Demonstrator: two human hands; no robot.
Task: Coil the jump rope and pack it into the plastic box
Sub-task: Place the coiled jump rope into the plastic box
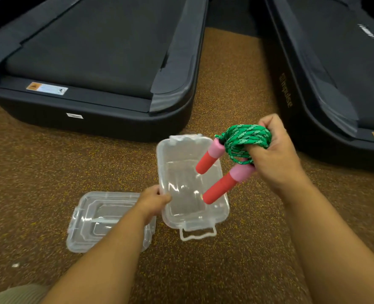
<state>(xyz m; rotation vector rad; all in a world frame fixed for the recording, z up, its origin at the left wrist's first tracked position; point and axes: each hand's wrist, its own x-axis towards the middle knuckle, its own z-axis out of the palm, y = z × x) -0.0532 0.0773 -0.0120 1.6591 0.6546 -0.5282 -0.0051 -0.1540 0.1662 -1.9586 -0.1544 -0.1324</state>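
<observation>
My right hand [276, 159] grips a coiled green jump rope [245, 139], wound around my fingers. Its two red and pink foam handles [220, 185] hang down and left over the box. The clear plastic box [177, 154] stands open on the brown floor, empty inside. My left hand [154, 201] holds the box by its left rim. The box's clear lid [94, 224] lies flat on the floor to the left, partly under my left forearm.
Two black treadmill decks flank the spot: one [107, 119] behind the box at the upper left, another [326, 128] at the right, close to my right hand. Speckled brown carpet [50, 167] covers the floor. A white latch handle [198, 234] sticks out at the box's near end.
</observation>
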